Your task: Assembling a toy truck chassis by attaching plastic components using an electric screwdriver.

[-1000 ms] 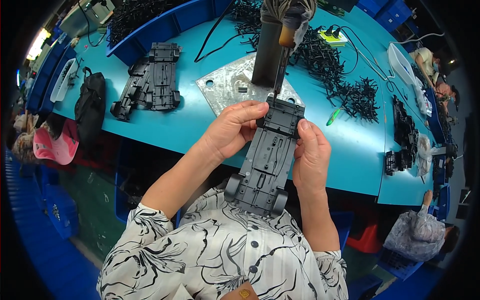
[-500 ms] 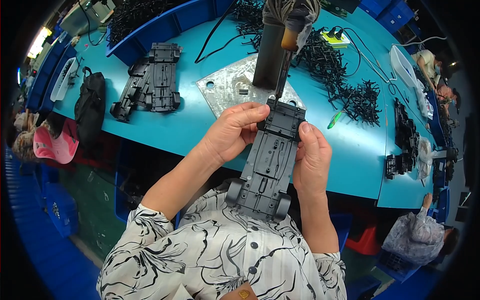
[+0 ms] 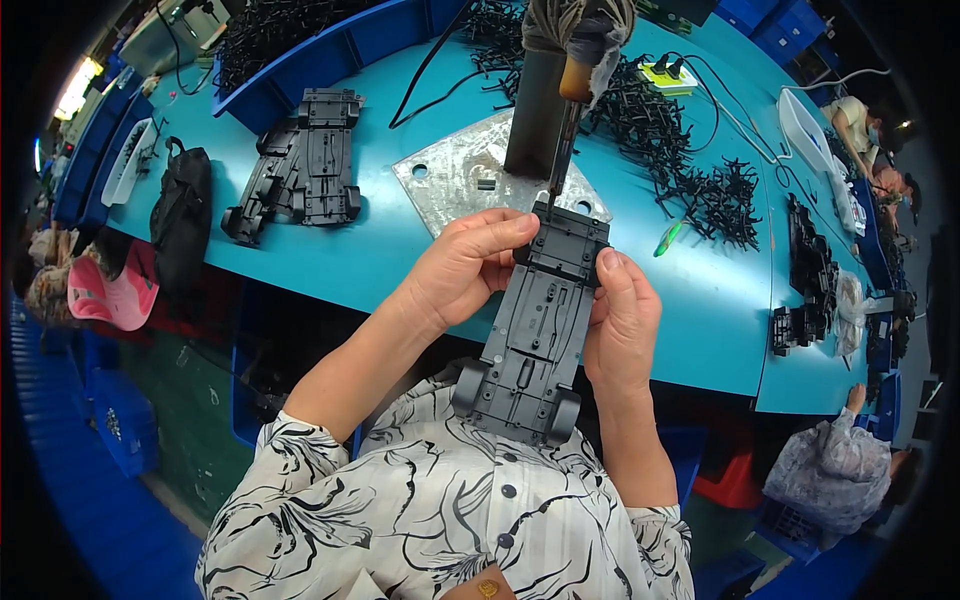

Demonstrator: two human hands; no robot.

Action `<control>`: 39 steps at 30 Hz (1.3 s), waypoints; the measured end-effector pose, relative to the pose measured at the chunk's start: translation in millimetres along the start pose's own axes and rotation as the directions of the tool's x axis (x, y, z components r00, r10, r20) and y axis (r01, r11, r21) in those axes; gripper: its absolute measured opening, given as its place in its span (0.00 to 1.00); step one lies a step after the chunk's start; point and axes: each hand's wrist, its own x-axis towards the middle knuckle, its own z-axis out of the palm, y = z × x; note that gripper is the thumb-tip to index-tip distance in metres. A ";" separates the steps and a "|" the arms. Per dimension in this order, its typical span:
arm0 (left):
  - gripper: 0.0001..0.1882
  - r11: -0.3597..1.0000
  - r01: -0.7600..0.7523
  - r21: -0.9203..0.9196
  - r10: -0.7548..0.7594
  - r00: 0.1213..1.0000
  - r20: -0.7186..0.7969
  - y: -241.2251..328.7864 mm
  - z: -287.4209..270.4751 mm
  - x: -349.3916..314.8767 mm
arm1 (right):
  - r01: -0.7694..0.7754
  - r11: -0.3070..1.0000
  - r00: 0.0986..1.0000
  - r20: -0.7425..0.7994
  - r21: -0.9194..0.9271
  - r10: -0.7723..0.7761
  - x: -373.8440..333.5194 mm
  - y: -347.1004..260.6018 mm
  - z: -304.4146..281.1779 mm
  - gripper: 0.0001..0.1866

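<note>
A black plastic toy car chassis [image 3: 535,315] is held between my two hands, its long body slanting down toward my lap. Two wheels show at the near end. My left hand [image 3: 462,262] pinches the far left edge, thumb on top. My right hand [image 3: 624,315] grips the far right edge, thumb also on top. Above the chassis's far end hangs a thin metal-tipped tool, which looks like a soldering iron [image 3: 568,125], fixed to an upright post. Its tip meets or nearly meets the chassis; I cannot tell which.
The post rises from a metal base plate [image 3: 440,172] on the turquoise table [image 3: 700,335]. More black chassis [image 3: 325,165] lie stacked at left, beside a black bag [image 3: 182,205]. Heaped small black parts [image 3: 650,135] spread behind. A blue bin [image 3: 330,58] stands far left. Another person [image 3: 835,475] sits at right.
Almost nothing differs. Both hands keep their hold on the chassis, and the whole view has shifted very slightly.
</note>
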 end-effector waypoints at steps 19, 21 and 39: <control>0.11 0.998 0.004 -0.062 -0.004 1.000 -0.005 2.5 3.5 -0.3 | 0.016 0.997 1.000 -0.005 -0.076 -0.017 -1.7 -4.8 1.3 0.15; 0.11 0.998 0.001 -0.061 -0.001 1.000 -0.008 2.8 4.7 -0.4 | 0.023 0.996 1.000 0.005 -0.082 -0.022 -1.5 -5.1 1.3 0.15; 0.11 0.999 -0.013 -0.049 0.012 1.000 -0.027 3.0 4.2 -0.2 | -0.005 0.999 1.000 -0.004 -0.045 0.005 1.0 -4.9 3.6 0.13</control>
